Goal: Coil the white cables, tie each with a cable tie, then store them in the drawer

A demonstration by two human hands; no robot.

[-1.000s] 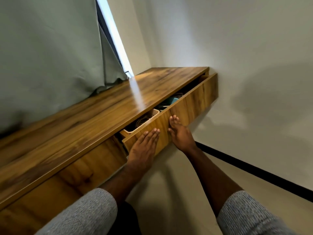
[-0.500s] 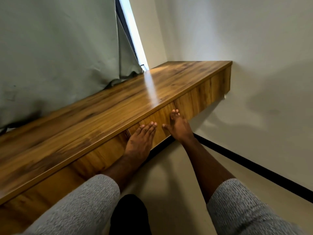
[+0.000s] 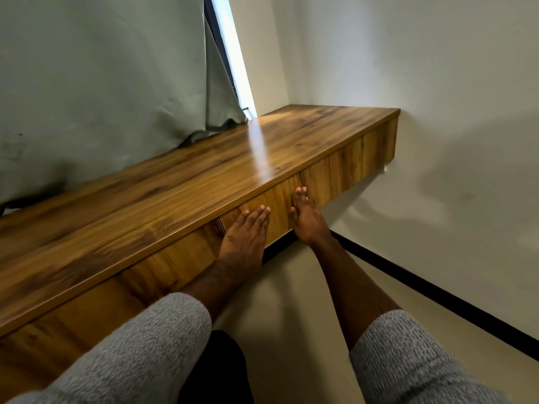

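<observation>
The wooden drawer (image 3: pixel 329 173) is closed, its front flush under the edge of the long wooden desk (image 3: pixel 180 182). My left hand (image 3: pixel 245 237) lies flat against the drawer front, fingers together and pointing up. My right hand (image 3: pixel 306 217) presses the same front a little to the right, palm on the wood. Neither hand holds anything. No white cables or cable ties are visible; the drawer's contents are hidden.
A grey-green curtain (image 3: pixel 102 83) hangs behind the desk, with a bright window strip (image 3: pixel 233 53) beside it. The white wall (image 3: pixel 437 83) meets the desk's right end. A black skirting line (image 3: pixel 437 298) runs along the beige floor (image 3: pixel 306 330).
The drawer was open one second ago with a bin and items showing inside. Both hands pushed it in, and it now sits shut with the palms still on its front.
</observation>
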